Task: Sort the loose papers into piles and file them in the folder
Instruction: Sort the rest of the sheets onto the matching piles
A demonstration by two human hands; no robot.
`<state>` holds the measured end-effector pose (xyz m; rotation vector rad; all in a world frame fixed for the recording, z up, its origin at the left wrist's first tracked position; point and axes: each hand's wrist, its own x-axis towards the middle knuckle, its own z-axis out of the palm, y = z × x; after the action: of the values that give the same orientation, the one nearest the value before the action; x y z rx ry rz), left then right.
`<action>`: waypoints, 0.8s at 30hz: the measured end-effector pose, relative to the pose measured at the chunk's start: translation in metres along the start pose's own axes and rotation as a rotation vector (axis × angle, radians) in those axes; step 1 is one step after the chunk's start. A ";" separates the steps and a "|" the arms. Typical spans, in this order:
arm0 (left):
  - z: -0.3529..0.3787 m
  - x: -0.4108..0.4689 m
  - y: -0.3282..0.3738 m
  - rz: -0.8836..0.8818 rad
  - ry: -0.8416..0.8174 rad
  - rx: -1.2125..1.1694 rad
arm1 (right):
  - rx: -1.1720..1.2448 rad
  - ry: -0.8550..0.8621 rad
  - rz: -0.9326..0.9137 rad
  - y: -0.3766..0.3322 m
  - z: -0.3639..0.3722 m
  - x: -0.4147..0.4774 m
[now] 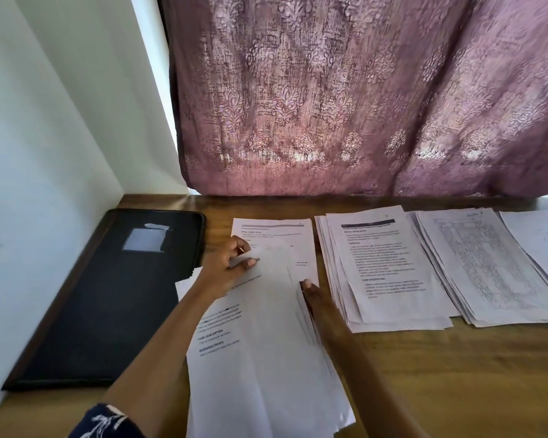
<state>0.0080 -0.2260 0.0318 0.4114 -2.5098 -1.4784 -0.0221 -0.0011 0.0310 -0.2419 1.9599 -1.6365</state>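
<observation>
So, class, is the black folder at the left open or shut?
Shut. The black folder lies flat, cover up, label window showing; no inside pages are visible.

The left hand (231,263) is pinching a sheet (268,273) atop a stack (266,374) at the desk's (456,374) near edge. The right hand (317,306) is lying straight along the stack's right side. A folder (117,295) is lying at the left edge.

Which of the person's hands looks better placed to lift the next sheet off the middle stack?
Probably the left hand: its grip already pinches the upper edge of a sheet on the middle stack. The right hand only lies along the stack's right edge, seemingly steadying it.
</observation>
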 end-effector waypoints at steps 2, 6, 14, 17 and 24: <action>0.004 -0.001 -0.002 -0.030 -0.003 -0.033 | -0.066 -0.030 -0.036 0.006 0.006 -0.009; 0.002 0.004 -0.001 -0.102 -0.107 -0.028 | -0.231 -0.020 -0.122 0.010 0.014 -0.011; -0.010 0.008 -0.004 -0.146 -0.176 0.090 | -0.330 0.124 -0.204 -0.001 -0.005 0.075; -0.010 0.008 -0.005 -0.121 -0.158 0.109 | -0.769 0.136 -0.244 -0.018 -0.018 0.148; -0.015 0.012 -0.003 -0.091 -0.110 0.107 | -1.159 0.100 -0.230 -0.005 -0.013 0.198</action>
<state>0.0019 -0.2437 0.0372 0.4802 -2.6985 -1.4399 -0.1932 -0.0866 -0.0236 -0.8367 2.8180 -0.4247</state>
